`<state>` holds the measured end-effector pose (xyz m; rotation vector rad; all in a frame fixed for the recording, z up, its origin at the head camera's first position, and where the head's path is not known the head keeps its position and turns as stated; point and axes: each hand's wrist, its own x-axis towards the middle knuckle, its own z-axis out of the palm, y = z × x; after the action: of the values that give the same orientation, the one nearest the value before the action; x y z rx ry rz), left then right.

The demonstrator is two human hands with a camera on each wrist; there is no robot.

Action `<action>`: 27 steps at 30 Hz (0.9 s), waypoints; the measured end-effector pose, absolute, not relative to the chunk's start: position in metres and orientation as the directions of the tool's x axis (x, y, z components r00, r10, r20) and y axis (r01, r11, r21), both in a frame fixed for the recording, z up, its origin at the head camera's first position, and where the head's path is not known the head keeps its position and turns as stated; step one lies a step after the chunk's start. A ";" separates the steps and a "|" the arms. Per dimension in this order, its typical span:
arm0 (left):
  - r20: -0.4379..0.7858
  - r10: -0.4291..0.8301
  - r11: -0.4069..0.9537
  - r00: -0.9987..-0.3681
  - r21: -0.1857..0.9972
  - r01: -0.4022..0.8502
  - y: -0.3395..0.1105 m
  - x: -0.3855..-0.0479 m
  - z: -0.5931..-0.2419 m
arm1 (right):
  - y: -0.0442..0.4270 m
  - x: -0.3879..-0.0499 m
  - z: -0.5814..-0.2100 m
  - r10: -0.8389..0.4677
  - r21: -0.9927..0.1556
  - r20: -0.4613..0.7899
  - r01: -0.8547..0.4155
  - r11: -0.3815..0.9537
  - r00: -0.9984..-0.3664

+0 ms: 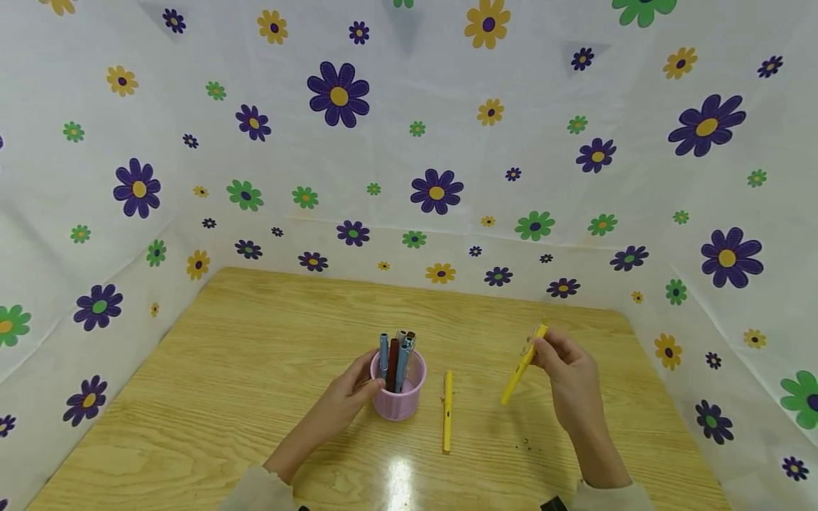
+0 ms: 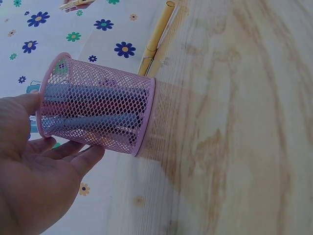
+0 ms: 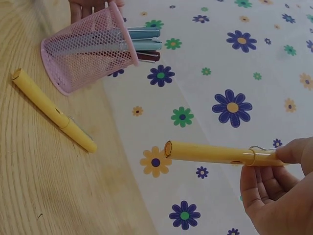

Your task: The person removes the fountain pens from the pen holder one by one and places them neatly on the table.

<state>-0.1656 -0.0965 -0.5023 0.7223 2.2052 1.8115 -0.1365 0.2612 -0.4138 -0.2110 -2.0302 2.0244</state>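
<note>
A pink mesh pen cup point(image 1: 396, 404) stands upright on the table with several blue, dark red and grey pens point(image 1: 393, 365) inside. My left hand point(image 1: 348, 394) holds the cup from its left side, thumb at the rim and fingers around the wall, as the left wrist view point(image 2: 49, 161) shows. In my right hand point(image 1: 571, 380) a yellow pen point(image 3: 215, 153) is pinched near its clip end, raised above the table and tilted, its other end pointing down. A second yellow pen point(image 1: 447, 411) lies on the table between the cup and my right hand.
The wooden table point(image 1: 255, 341) is bordered at the back and both sides by white cloth point(image 1: 396, 142) printed with flowers. Small dark specks point(image 1: 527, 446) lie on the wood below my right hand. Light glares off the table's near part.
</note>
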 end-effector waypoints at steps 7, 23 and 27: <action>0.154 0.490 0.132 -0.858 0.960 0.247 -0.097 -0.165 -0.502 | 0.263 -0.136 -0.423 0.282 -0.997 0.078 -0.069 0.039 -0.956; 0.136 0.481 0.138 -0.866 0.964 0.228 -0.096 -0.166 -0.502 | 0.259 -0.140 -0.449 0.256 -0.999 0.016 -0.004 0.047 -0.967; 0.133 0.478 0.142 -0.868 0.964 0.226 -0.096 -0.166 -0.502 | 0.257 -0.141 -0.453 0.239 -0.999 0.010 0.002 0.050 -0.971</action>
<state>-0.1658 -0.0962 -0.5024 0.6933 2.2097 1.8038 -0.1407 0.2566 -0.4527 -0.2488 -2.1436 2.0380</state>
